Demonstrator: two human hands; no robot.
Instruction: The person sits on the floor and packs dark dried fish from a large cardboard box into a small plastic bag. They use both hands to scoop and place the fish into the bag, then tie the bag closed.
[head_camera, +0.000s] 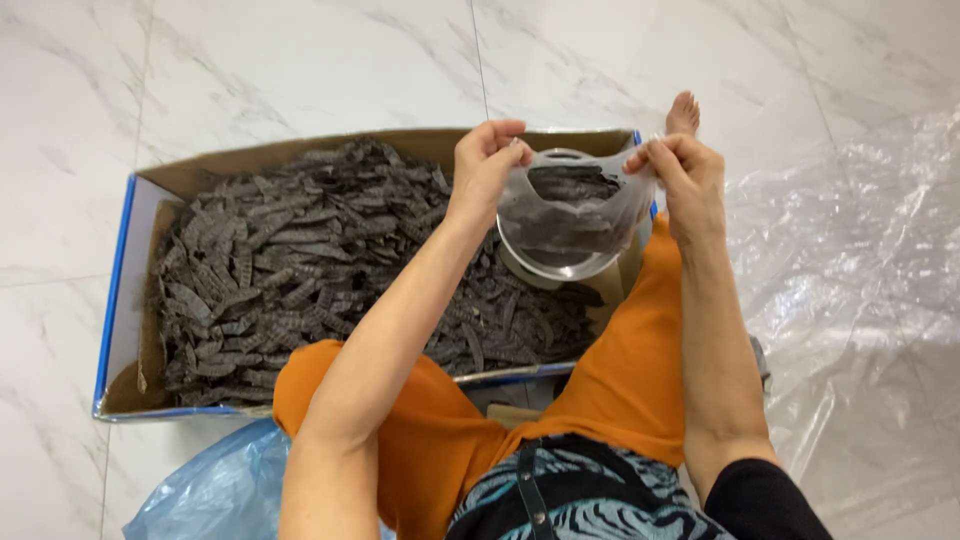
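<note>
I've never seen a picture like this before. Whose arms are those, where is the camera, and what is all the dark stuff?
The camera sits on a person's head and looks down, so you see their own arms and orange-clad knees. The left hand and right hand hold open a small clear plastic bag with dark pieces inside. Under it stands a round bowl-like thing, perhaps a scale. The cardboard box on the white floor is full of dark, dried, pod-like strips. A blue plastic bag lies near the knee, and a clear plastic sheet lies on the right.

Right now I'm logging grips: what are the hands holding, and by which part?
Both the left hand and right hand pinch the top rim of a clear plastic bag holding dark pods.
</note>
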